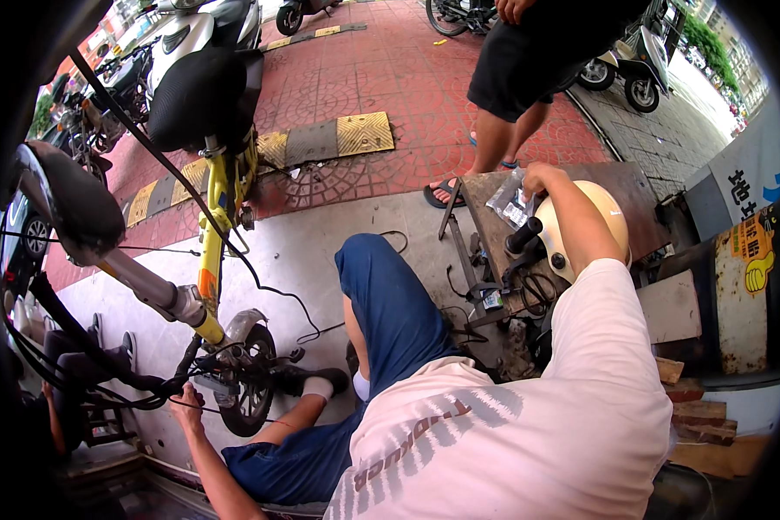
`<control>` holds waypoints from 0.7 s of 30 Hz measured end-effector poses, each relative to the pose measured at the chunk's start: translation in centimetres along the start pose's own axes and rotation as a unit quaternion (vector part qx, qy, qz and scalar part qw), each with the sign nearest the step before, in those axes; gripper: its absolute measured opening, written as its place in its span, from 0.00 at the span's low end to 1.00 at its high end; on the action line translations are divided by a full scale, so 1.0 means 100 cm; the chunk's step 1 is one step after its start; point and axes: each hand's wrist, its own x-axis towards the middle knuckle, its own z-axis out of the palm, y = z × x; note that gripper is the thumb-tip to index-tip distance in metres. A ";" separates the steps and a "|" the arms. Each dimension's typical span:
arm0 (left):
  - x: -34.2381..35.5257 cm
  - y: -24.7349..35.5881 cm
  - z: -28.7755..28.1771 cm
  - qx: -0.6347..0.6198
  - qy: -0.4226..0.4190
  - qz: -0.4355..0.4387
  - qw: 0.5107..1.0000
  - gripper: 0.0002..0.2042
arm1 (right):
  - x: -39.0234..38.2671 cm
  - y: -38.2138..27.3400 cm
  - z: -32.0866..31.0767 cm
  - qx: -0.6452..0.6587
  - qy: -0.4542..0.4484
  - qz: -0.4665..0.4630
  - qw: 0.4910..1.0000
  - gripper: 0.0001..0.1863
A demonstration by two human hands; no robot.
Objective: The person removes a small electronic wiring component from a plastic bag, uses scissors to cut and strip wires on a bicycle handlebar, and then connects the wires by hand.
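Note:
My left hand (187, 407) is low on the left, its fingers closed around black cables (152, 394) beside a small black-tyred wheel (256, 381). The wheel belongs to a yellow-framed electric scooter (214, 247) with a black seat (201, 100). My right arm reaches forward over a worn workbench (615, 178). There my right hand (543, 179) has its fingers bent onto a clear plastic bag (511, 201) of small parts, which I cannot make out. Next to my right forearm sits a cream helmet (611, 217), partly covered by the arm. A black cylindrical grip (523, 235) lies at the helmet's left.
Loose black cables (537, 290) hang at the bench's near side. A person in black shorts (516, 74) stands beyond it. Another person's legs (78, 351) show at far left. Wood blocks (702, 420) are stacked at right. A yellow-black ramp strip (321, 140) crosses the red paving.

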 end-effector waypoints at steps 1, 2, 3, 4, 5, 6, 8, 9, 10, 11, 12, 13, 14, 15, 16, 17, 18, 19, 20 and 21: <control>-0.003 -0.001 -0.003 0.009 -0.001 -0.003 1.000 0.10 | 0.003 0.000 -0.001 -0.009 0.029 0.000 1.000 0.26; -0.005 -0.002 -0.006 0.017 -0.003 -0.006 1.000 0.10 | 0.006 0.000 -0.001 -0.018 0.058 0.000 0.998 0.24; -0.008 -0.003 -0.009 0.026 -0.005 -0.009 1.000 0.11 | 0.009 -0.001 -0.001 -0.027 0.088 0.001 0.996 0.23; -0.010 -0.002 -0.011 0.030 -0.019 -0.011 0.999 0.11 | 0.004 -0.004 -0.002 -0.021 0.105 -0.004 0.994 0.22; -0.014 -0.002 -0.012 0.034 -0.033 -0.014 0.999 0.12 | -0.002 -0.004 -0.002 -0.014 0.123 -0.009 0.992 0.22; -0.014 -0.001 -0.011 0.036 -0.049 -0.014 0.998 0.13 | -0.008 -0.004 -0.005 -0.006 0.143 -0.011 0.990 0.22; -0.017 0.001 -0.013 0.044 -0.032 -0.018 0.998 0.13 | -0.004 0.002 -0.003 -0.017 0.168 -0.024 0.985 0.19; -0.020 0.000 -0.014 0.047 -0.022 -0.021 0.998 0.13 | -0.007 0.001 -0.004 -0.023 0.180 -0.032 0.983 0.18; -0.022 -0.001 -0.016 0.047 -0.022 -0.029 0.998 0.13 | -0.010 0.002 -0.006 -0.033 0.196 -0.035 0.979 0.18; -0.025 -0.001 -0.018 0.048 -0.021 -0.037 0.998 0.13 | -0.014 0.004 -0.010 -0.043 0.211 -0.038 0.976 0.18; -0.027 0.000 -0.019 0.050 -0.022 -0.045 0.998 0.13 | -0.021 0.005 -0.014 -0.052 0.225 -0.039 0.972 0.18; -0.029 0.002 -0.020 0.054 -0.028 -0.046 0.997 0.13 | -0.026 0.005 -0.020 -0.059 0.212 -0.023 0.975 0.19; -0.029 0.006 -0.017 0.059 -0.037 -0.045 0.997 0.13 | -0.032 0.008 -0.026 -0.064 0.199 -0.003 0.978 0.20; -0.029 0.010 -0.015 0.064 -0.046 -0.045 0.996 0.13 | -0.034 0.010 -0.030 -0.070 0.185 0.017 0.980 0.21; -0.031 0.013 -0.012 0.071 -0.047 -0.049 0.995 0.13 | -0.031 0.015 -0.031 -0.072 0.192 0.022 0.978 0.21; -0.033 0.015 -0.010 0.078 -0.048 -0.053 0.994 0.13 | -0.025 0.022 -0.031 -0.075 0.200 0.028 0.976 0.21; -0.035 0.015 -0.011 0.083 -0.045 -0.059 0.994 0.13 | -0.023 0.022 -0.032 -0.079 0.208 0.030 0.974 0.21; -0.036 0.013 -0.012 0.083 -0.046 -0.061 0.994 0.13 | -0.022 0.024 -0.032 -0.091 0.231 0.005 0.969 0.19; -0.037 0.013 -0.013 0.083 -0.047 -0.063 0.993 0.13 | -0.021 0.027 -0.031 -0.103 0.253 -0.020 0.962 0.17; -0.036 0.013 -0.013 0.083 -0.049 -0.063 0.993 0.13 | -0.024 0.030 -0.031 -0.113 0.275 -0.044 0.954 0.15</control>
